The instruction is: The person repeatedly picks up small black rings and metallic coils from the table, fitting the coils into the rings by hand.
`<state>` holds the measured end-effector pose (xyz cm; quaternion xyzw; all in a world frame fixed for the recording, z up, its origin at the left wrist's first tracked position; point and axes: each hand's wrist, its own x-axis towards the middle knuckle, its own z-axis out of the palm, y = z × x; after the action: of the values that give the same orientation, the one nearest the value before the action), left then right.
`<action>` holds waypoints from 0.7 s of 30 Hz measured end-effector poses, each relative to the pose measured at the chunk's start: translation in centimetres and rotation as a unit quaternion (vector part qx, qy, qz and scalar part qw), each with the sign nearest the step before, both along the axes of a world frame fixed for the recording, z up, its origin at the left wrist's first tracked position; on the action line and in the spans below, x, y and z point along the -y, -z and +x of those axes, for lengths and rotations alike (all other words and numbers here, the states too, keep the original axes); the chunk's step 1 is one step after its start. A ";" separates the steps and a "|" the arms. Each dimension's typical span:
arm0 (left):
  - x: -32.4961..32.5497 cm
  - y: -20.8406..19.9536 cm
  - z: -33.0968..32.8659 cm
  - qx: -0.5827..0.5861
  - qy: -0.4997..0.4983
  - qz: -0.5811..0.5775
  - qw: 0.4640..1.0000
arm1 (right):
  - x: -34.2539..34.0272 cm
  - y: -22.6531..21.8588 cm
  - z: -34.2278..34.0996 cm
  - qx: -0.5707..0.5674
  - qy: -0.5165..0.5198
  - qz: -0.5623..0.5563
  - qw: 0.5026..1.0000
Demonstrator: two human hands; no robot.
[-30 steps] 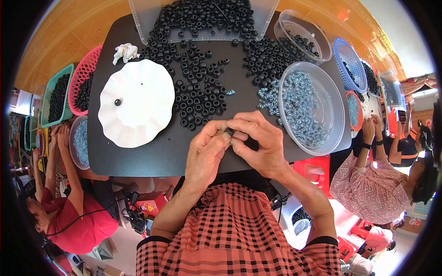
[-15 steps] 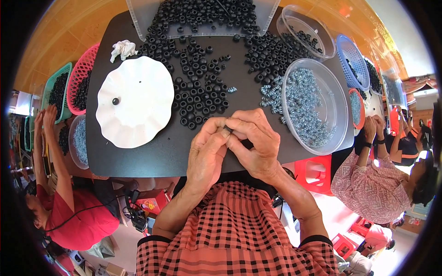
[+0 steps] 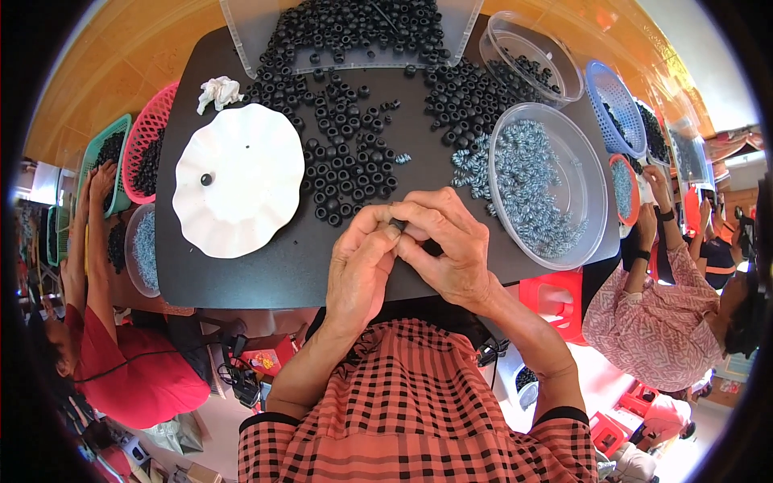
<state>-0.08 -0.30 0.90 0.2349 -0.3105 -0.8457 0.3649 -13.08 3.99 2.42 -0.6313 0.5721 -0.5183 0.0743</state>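
Observation:
My left hand (image 3: pixel 359 266) and my right hand (image 3: pixel 452 256) meet fingertip to fingertip above the table's near edge. Pinched between them is a small black bead (image 3: pixel 398 224), mostly covered by the fingers. Just beyond the hands lie loose black beads (image 3: pixel 346 173) with wide holes, spread over the dark tabletop. One blue-grey striped spiral piece (image 3: pixel 403 158) rests apart from the others. To the left, a white wavy-rimmed plate (image 3: pixel 233 217) carries a single black bead (image 3: pixel 206 179) and a tiny dark speck.
A clear bin (image 3: pixel 354 64) of black beads stands at the far edge. On the right, a round clear tub (image 3: pixel 592 193) holds striped pieces, with another clear tub (image 3: pixel 535 28) behind it. Crumpled tissue (image 3: pixel 218 92) lies beyond the plate. Co-workers sit at both sides near coloured baskets (image 3: pixel 612 97).
My hands keep their pinch with barely any movement. The view has shifted slightly. At the left, a co-worker's hand has moved over the green basket; at the right, another's hands have drawn apart.

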 end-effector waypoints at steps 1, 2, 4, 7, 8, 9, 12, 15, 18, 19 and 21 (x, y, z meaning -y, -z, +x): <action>0.0 0.0 0.0 -0.001 0.000 0.004 1.000 | 0.1 0.0 -0.1 -0.014 0.002 -0.009 1.000; 0.0 -0.1 0.0 -0.002 0.001 0.008 1.000 | 0.1 -0.1 -0.2 -0.027 0.003 -0.019 0.999; 0.0 -0.1 0.0 -0.002 0.001 0.005 1.000 | -0.1 0.0 0.0 -0.012 0.005 -0.008 1.000; 0.1 -0.2 0.1 -0.007 0.010 -0.005 1.000 | -0.1 0.0 0.1 0.007 0.010 0.000 1.000; 0.1 -0.3 0.1 -0.013 0.018 -0.011 1.000 | -0.1 0.0 0.2 0.011 0.013 -0.003 1.000; 0.2 -0.4 0.1 -0.013 0.018 -0.012 1.000 | -0.1 -0.1 0.2 0.010 0.013 -0.004 1.000; 0.2 -0.3 0.1 -0.008 0.029 -0.011 0.999 | -0.1 -0.1 0.2 0.026 0.025 0.024 0.999; 0.0 0.0 0.0 -0.007 0.006 0.000 1.000 | 0.0 0.2 -0.2 -0.033 -0.003 0.007 0.999; 0.0 -0.1 0.0 -0.020 0.004 0.006 1.000 | -0.1 0.3 -0.2 -0.023 -0.012 0.023 0.999; 0.0 0.0 0.0 -0.023 0.006 0.000 1.000 | -0.1 0.3 -0.1 -0.024 -0.012 0.020 0.999; 0.0 0.0 0.0 -0.026 0.008 -0.006 1.000 | -0.1 0.2 -0.1 -0.025 -0.011 0.017 0.999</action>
<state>-0.07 -0.33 0.88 0.2085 -0.3077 -0.8528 0.3669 -13.18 4.09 2.23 -0.6492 0.5756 -0.4913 0.0763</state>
